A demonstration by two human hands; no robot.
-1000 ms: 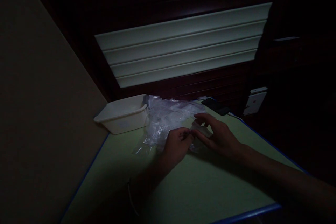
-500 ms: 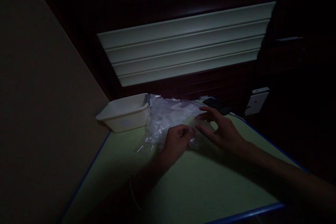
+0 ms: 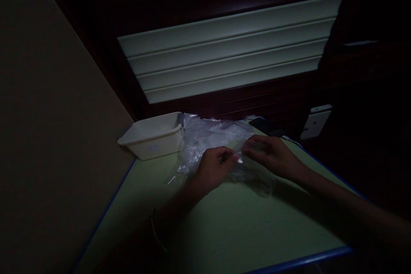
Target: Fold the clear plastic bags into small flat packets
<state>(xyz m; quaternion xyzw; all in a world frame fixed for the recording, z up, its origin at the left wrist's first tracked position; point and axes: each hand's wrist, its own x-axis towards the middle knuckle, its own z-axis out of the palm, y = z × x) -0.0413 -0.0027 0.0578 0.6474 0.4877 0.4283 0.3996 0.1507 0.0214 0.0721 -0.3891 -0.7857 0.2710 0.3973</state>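
A clear plastic bag [image 3: 253, 180] hangs between my hands above the pale green tabletop [image 3: 224, 227]. My left hand [image 3: 218, 165] pinches it with thumb and index finger. My right hand [image 3: 268, 152] has its fingers closed on the bag's right part, thumb against fingertips. Just beyond, a heap of clear, crinkled plastic bags [image 3: 212, 132] spreads over the table and partly lies behind my left hand. The dim light and blur hide the bag's exact outline and whether anything is in it.
An off-white plastic bin [image 3: 157, 145] stands at the back left, touching the heap. Behind my right hand lies a dark flat object [image 3: 265, 126], with a white cable [image 3: 290, 140] beside it. A wall [image 3: 64, 137] borders the left; a louvred panel [image 3: 231, 51] rises behind.
My right hand's spread fingers have closed on the plastic. More of the bag now hangs below and to the right of my hands. My left hand keeps its pinch.
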